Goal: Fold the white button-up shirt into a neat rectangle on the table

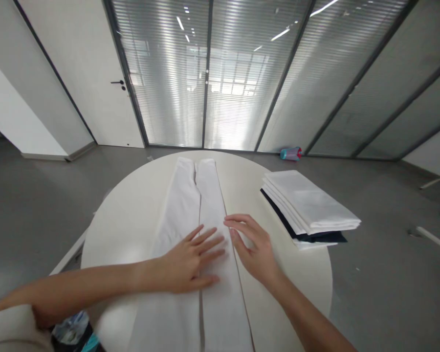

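left hand (188, 261) lies flat, fingers open, on long white folded cotton cloth (212, 205) on round white table (124, 234); flat palm is good, keeps cloth smooth w/o creases. right hand (254, 247) open, fingers curved, grips nothing, just beside cloth edge.

Left hand (190, 261) and right hand (254, 247) are viewed forward and down from a head-worn camera, close above a round table (126, 220).

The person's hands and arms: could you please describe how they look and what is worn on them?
The left hand and right hand are bare, with no gloves, rings or watch visible. A pale cream garment, perhaps a sleeve, shows by the left elbow.
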### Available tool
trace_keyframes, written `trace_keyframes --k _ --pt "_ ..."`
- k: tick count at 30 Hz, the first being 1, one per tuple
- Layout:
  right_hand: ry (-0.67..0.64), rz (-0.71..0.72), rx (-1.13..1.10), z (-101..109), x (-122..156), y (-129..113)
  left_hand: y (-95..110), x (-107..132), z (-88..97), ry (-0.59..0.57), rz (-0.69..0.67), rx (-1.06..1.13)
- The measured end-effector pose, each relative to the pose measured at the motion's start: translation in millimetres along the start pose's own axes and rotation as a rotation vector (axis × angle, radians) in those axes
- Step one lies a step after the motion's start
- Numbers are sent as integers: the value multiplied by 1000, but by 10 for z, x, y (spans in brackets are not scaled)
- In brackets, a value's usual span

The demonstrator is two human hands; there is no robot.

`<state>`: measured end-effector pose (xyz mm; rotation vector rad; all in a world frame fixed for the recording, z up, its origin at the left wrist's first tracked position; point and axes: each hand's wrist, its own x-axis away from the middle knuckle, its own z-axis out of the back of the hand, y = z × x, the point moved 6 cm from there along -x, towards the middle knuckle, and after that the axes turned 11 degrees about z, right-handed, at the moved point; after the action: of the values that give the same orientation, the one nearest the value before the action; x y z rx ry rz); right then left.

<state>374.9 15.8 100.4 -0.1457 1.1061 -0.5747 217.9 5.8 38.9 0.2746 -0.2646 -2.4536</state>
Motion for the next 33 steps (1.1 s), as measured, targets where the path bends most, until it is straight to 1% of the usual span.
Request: trace_keyframes --k 1,3,5,8,10,12,14,15,16,17,19,20,21,22,24,26,29,31,33 --pt "-7 7 26 53 20 18 182 145 17 -36 -66 30" --pt "-78 45 72 86 92 37 464 391 -11 -104 -176 77" --pt "-219 87 115 22 213 54 616 537 -104 -151 -242 104" --pt "-458 121 187 -143 449 99 683 571 -235 -168 -251 121" --pt "-569 154 221 -209 597 112 724 552 -241 -176 -256 129" --pt "-613 207 248 -191 709 93 789 578 -186 -219 -299 129" --pt "-618 258 279 -101 795 56 815 678 -95 -276 -357 117" --pt "-622 276 293 -41 834 35 783 746 -36 -273 -370 108" --pt "-634 294 304 16 873 14 709 818 31 -238 -358 92" --pt "-652 315 314 68 911 -7 594 891 97 -179 -322 68" --pt "-692 364 325 142 978 -42 259 1036 215 -17 -165 -11" --pt "-701 393 327 164 1001 -55 79 1113 249 43 -80 -58" --pt "-702 421 326 175 1016 -63 -78 1188 258 69 -19 -101" --pt "-696 445 323 177 1022 -64 -206 1254 245 62 24 -131" --pt "-681 482 321 156 1019 -53 -363 1352 200 21 68 -148" --pt "-669 509 320 116 1008 -41 -404 1404 155 -26 79 -133" --pt "-633 511 301 74 996 -41 -369 1425 100 -84 79 -126" --pt "-600 471 278 63 997 -40 -352 1430 66 -119 87 -121" --pt "-574 414 239 52 1002 -32 -347 1437 46 -129 94 -113"
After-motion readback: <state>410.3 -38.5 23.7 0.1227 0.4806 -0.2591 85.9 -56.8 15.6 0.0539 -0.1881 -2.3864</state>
